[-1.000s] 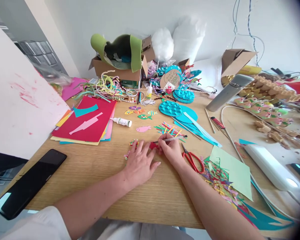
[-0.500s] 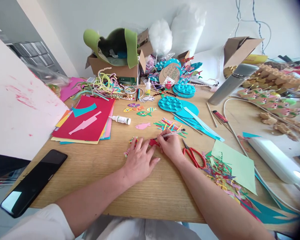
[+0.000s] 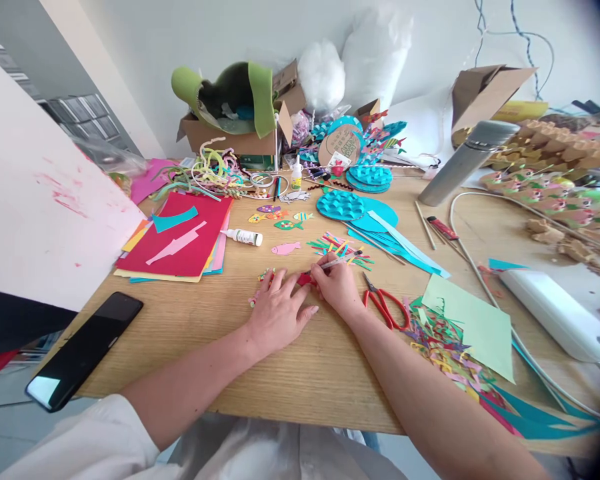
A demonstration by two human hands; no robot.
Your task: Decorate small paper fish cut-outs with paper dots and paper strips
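A slim pen (image 3: 343, 259) slants up out of my right hand (image 3: 336, 287), whose fingers are closed around it. Its tip end is down at a small red paper piece (image 3: 304, 279), partly covered by my fingers. My left hand (image 3: 280, 310) lies flat with its fingers spread, the fingertips beside and on the red piece. Small colourful bits (image 3: 254, 300) show at the left hand's far edge, half hidden. Just beyond is a plain pink paper fish (image 3: 286, 249); decorated paper fish, one of them green (image 3: 289, 225), lie farther back. Thin paper strips (image 3: 330, 245) are heaped beyond my right hand.
Red-handled scissors (image 3: 387, 303) lie right of my right wrist, beside paper scraps (image 3: 445, 353). A white glue bottle (image 3: 245, 237) rests near stacked coloured paper (image 3: 180, 247). At left is a black phone (image 3: 87, 350); a grey flask (image 3: 463, 167) stands at right.
The camera view has shifted slightly. The pen's upper end has tilted a little toward the left, while both hands stay at the red paper piece.
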